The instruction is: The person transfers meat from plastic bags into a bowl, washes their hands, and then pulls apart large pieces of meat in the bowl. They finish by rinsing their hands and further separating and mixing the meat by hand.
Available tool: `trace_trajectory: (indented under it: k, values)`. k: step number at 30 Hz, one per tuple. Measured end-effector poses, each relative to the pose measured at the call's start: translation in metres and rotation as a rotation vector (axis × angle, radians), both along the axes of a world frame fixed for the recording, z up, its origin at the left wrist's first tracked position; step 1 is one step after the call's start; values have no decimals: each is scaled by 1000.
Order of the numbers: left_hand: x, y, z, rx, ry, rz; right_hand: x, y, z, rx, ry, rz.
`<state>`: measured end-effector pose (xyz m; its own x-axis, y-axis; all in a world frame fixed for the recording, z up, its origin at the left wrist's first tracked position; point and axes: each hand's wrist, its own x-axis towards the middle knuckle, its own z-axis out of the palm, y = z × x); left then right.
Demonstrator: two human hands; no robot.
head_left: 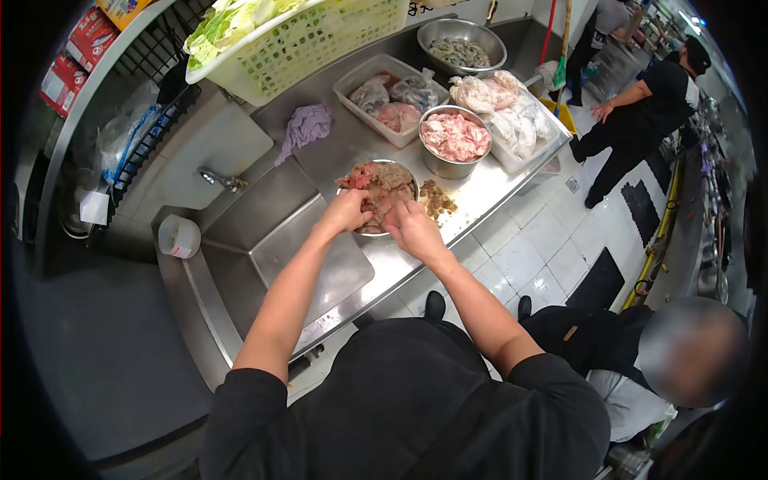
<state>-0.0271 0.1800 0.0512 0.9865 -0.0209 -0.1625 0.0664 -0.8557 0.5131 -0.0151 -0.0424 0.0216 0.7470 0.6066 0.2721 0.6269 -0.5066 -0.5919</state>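
A round metal bowl (416,182) of raw meat (386,178) stands on the steel counter in front of me. The meat is brownish, with a redder patch at the far left. At the bowl's near left side, my left hand (349,211) curls its fingers into the meat. From the near right, my right hand (414,230) also has its fingers closed on meat, and the tips are partly hidden. Small brown pieces (438,200) lie in a heap on the counter just right of the bowl.
Beyond stand a metal pot of pink meat (454,138), tubs with bagged meat (400,117) (512,120) and a bowl of shrimp (460,53). A sink (296,240), purple cloth (306,130) and cabbage basket (304,52) are leftward. People (652,104) (592,336) stand to the right.
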Motion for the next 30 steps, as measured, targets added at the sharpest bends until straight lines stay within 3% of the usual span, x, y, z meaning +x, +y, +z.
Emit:
trace_trajectory:
  k: [3,11,13,16,20,21,23,28,30]
  values:
    - [8,-5,-14,158,-52,-11,9,13,-5,-85,-30,13]
    - [-2,6,-28,101,-180,13,22,31,-26,-88,-80,-48]
    - [-1,12,-21,-6,-135,-5,26,30,-23,-48,-87,-56]
    - [-7,20,-9,-148,-42,33,39,18,-5,133,231,-92]
    - [-20,9,3,-288,-169,182,48,14,24,227,394,-147]
    - [-19,9,-6,-292,-169,189,51,18,27,221,394,-140]
    - [-16,-4,-7,-623,-355,246,51,24,42,257,248,26]
    - [-2,-2,-15,-720,-304,213,54,41,54,258,332,50]
    - [2,3,-22,-874,-357,278,60,45,47,384,333,89]
